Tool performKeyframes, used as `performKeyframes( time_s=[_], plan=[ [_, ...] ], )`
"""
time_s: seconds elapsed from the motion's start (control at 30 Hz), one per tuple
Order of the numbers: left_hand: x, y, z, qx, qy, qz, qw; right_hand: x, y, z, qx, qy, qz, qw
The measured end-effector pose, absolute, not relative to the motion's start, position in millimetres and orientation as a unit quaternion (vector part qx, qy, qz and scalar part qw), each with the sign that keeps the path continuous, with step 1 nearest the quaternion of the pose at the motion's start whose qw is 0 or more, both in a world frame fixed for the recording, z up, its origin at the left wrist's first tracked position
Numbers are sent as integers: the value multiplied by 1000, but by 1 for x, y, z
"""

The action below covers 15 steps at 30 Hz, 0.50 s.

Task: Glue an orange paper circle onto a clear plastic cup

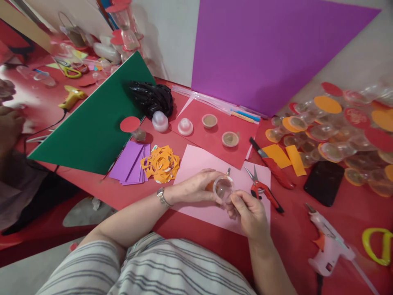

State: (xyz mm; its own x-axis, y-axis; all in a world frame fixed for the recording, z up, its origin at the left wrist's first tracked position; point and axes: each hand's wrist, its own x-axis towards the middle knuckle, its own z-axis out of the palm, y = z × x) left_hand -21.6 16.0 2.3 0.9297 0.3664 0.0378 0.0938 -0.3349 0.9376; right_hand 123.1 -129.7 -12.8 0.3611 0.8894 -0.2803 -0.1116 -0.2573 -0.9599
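Observation:
Over the pink sheet, my left hand is wrapped round the side of a clear plastic cup, whose round rim faces up toward me. My right hand pinches the cup's near right edge between thumb and fingers. Something orange shows between the left hand and the cup. Red-handled pliers lie open just right of the hands. Beyond, two small cups of sand-coloured material stand on a red sheet, beside a clear dome-shaped piece.
Orange paper scraps and purple strips lie left. A green board stands behind them. At right are a utility knife, a black phone, a glue gun and many stacked clear cups. Another person's hand shows far left.

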Motion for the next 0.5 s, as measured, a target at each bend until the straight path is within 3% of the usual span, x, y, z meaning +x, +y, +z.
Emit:
performKeyframes(
  time_s=[0.13, 0.37, 0.5],
  plan=[
    [-24, 17, 2, 781, 147, 127, 594, 124, -130, -14, -625, -309, 483, 530],
    [-19, 12, -4, 812, 211, 160, 520, 124, -124, -14, -628, -309, 478, 531],
    [-18, 10, -1, 804, 213, 150, 535, 124, -126, -16, -620, -294, 501, 527]
  ],
)
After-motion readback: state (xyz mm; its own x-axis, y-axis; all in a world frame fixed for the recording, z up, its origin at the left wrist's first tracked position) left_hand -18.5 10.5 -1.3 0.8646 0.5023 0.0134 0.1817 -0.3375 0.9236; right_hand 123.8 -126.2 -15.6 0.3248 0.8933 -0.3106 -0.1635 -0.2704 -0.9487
